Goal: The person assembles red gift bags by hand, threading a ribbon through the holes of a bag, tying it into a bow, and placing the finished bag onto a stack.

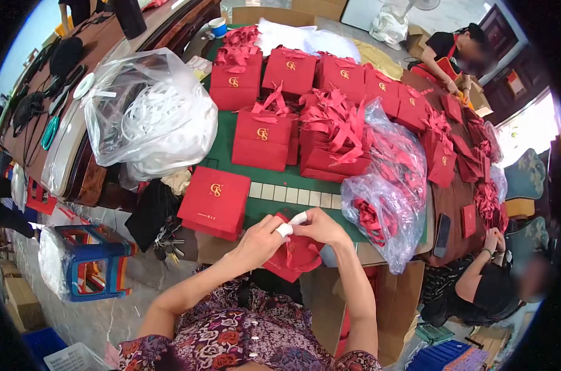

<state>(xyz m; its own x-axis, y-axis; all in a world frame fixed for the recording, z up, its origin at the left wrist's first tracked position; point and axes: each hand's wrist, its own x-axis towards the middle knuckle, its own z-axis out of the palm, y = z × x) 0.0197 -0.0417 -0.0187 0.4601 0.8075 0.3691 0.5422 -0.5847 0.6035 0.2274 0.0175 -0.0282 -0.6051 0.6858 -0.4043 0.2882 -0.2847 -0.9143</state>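
Note:
Both hands meet over a small red paper gift bag (284,267) at the table's near edge, its red ribbon looping down its side. My left hand (260,240) is closed at the bag's upper edge, with white tape on a finger. My right hand (322,227), also with a taped finger, pinches at the same spot from the other side. The ribbon between the fingertips is mostly hidden. Left of my hands, a flat red gift bag (213,201) with a gold logo lies on a small stack.
Red bags (263,137) stand in rows across the green mat (224,139). A clear plastic bag of red ribbons (385,185) lies at right, a bag of white cord (159,117) at left. Two people (444,62) work at right. Blue stools (98,263) stand at left.

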